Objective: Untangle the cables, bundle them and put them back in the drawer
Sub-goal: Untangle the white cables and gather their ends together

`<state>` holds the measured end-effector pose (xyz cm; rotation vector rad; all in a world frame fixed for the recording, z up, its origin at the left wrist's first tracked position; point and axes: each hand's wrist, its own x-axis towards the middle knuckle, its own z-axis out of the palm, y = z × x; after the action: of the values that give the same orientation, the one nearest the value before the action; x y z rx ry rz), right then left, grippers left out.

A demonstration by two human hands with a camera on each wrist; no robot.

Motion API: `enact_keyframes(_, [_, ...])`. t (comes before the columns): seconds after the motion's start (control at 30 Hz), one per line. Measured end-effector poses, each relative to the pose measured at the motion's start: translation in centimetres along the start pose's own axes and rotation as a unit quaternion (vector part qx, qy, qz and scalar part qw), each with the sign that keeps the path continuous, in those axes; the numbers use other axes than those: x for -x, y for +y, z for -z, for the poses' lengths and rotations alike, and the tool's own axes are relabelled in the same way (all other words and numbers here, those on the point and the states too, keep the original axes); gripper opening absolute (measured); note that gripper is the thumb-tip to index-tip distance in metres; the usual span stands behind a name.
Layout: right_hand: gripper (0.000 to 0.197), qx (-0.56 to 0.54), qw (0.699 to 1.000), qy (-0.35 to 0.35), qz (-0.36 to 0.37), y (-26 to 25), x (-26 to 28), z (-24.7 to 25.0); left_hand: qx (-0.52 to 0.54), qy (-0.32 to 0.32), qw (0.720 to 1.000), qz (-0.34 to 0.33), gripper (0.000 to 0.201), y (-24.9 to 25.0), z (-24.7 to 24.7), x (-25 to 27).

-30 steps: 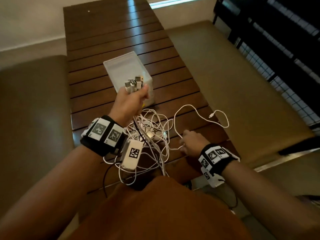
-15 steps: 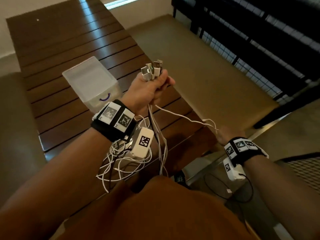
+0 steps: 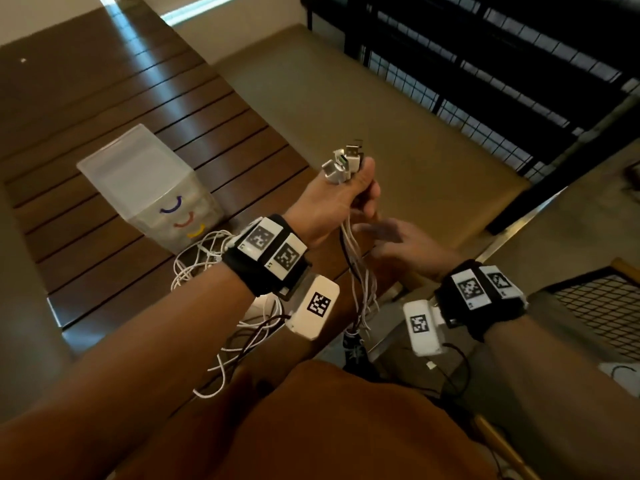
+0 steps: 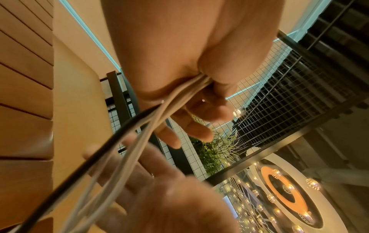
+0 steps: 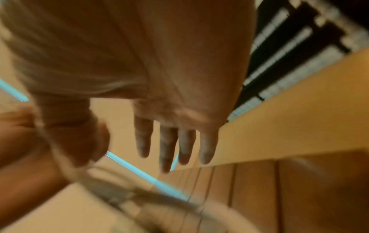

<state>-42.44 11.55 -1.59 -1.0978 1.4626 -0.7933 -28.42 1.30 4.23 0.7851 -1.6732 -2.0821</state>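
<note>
Left wrist band (image 3: pixel 266 256): black strap, two white tiles printed with black square codes.
Left wrist camera (image 3: pixel 313 311): white rounded box under the band, one black code on its face.
Right wrist band (image 3: pixel 481 292): black strap, two white coded tiles.
Right wrist camera (image 3: pixel 422 327): white box with one code, thin black lead trailing from it.
Forearms: bare, no sleeves.
Lap garment (image 3: pixel 346 427): rust-brown cloth.

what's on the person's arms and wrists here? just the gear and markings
Both forearms are bare, with no sleeves. Each wrist carries a black wrist strap: left, right. Each strap bears two white tiles printed with black square fiducial codes. A white camera box with its own code hangs under each wrist: left, right. A thin black lead leaves the right box.
</note>
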Motion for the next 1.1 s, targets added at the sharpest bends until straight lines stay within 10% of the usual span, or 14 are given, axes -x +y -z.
enact_keyframes(0.1, [0.042,-0.018,0.995,-0.100,0.017,-1.2,-0.5,-2.2,0.025,0.019,0.999,0.008,0.040,0.4,-0.4,-0.1])
enact_keyframes(0.43, [0.048,0.048,0.996,0.010,-0.077,6.9,-1.8,-4.6,-0.045,0.112,0.992,-0.040,0.021,1.1,4.7,0.5])
enact_keyframes(0.67, [0.035,0.284,0.943,-0.126,-0.115,9.4,-1.9,-3.9,-0.011,0.128,0.992,-0.014,0.029,3.0,6.6,1.8])
enact_keyframes(0.83, [0.084,0.139,0.966,-0.196,-0.099,3.1,-2.5,-1.9,-0.011,0.116,0.993,0.022,0.038,2.7,8.3,2.8])
enact_keyframes(1.0, [0.059,-0.049,0.994,-0.028,0.091,-8.0,-5.6,-2.6,0.009,0.068,0.995,0.079,0.042,1.2,7.8,4.1])
enact_keyframes(1.1, [0.055,0.006,0.988,-0.051,0.143,-13.9,-7.3,-4.3,0.021,0.067,0.992,0.104,0.040,1.1,7.6,4.7])
